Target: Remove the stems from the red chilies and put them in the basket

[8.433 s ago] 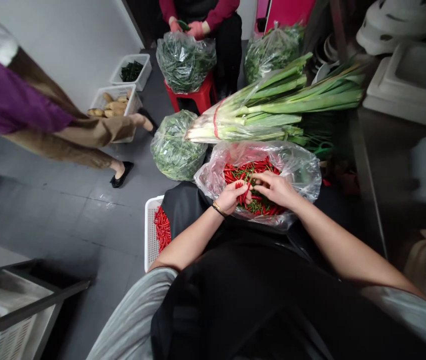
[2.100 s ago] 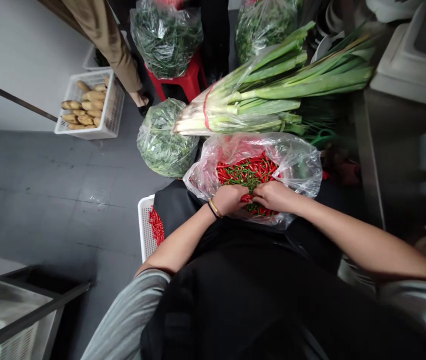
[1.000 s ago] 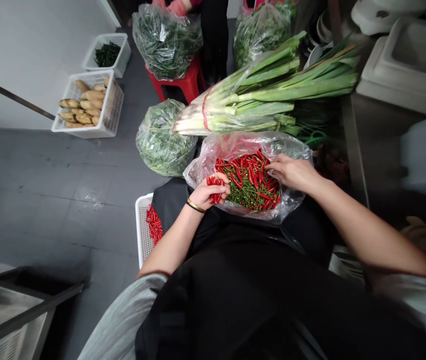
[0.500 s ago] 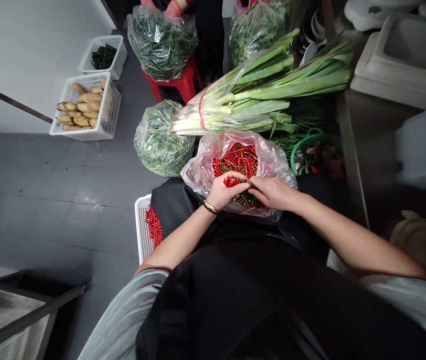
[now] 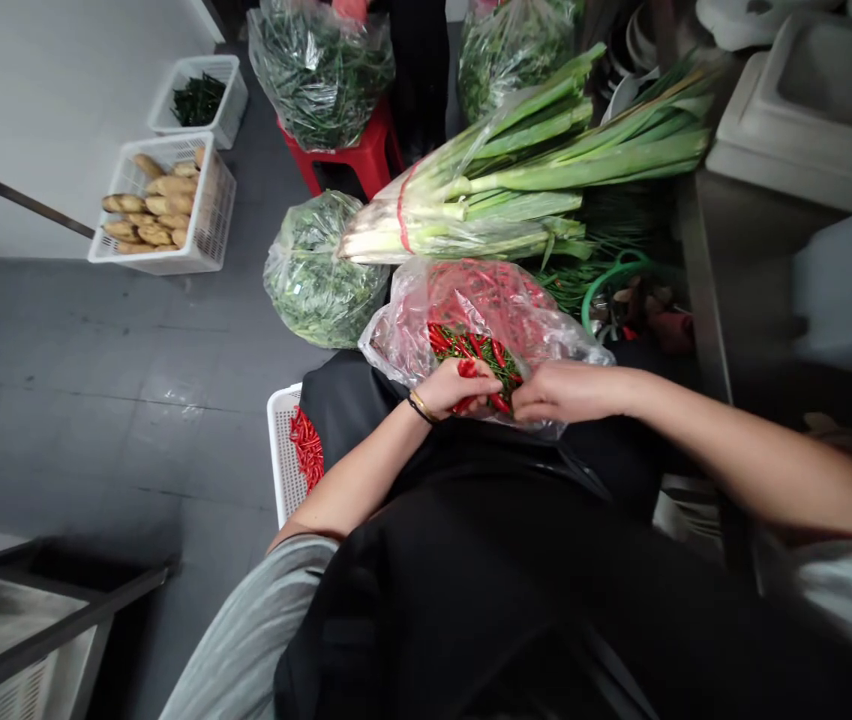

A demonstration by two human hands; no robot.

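Observation:
A clear plastic bag (image 5: pixel 396 330) full of red chilies (image 5: pixel 475 348) with green stems rests on my lap. My left hand (image 5: pixel 457 386) is closed around several red chilies, their red showing between thumb and fingers. Just to its right, my right hand (image 5: pixel 555 391) has its fingers curled and pressed together at the bag's near opening. What they grip is hidden. The far side of the bag now lies over part of the chilies. Left of my thigh, a white basket (image 5: pixel 281 440) holds a heap of loose red chilies (image 5: pixel 307 447).
Tied leeks (image 5: pixel 463 215) lie just beyond the bag, with a bag of leafy greens (image 5: pixel 325 270) to their left. A red stool (image 5: pixel 366 155) bears another greens bag. The green-rimmed basket (image 5: pixel 591 300) and metal counter edge (image 5: pixel 707 290) flank my right. A crate of brown roots (image 5: pixel 212 220) stands left.
My right hand has shifted slightly right and toward me, apart from the left. The bag's far side has come down over the chilies, and its opening looks narrower. The left hand still holds chilies.

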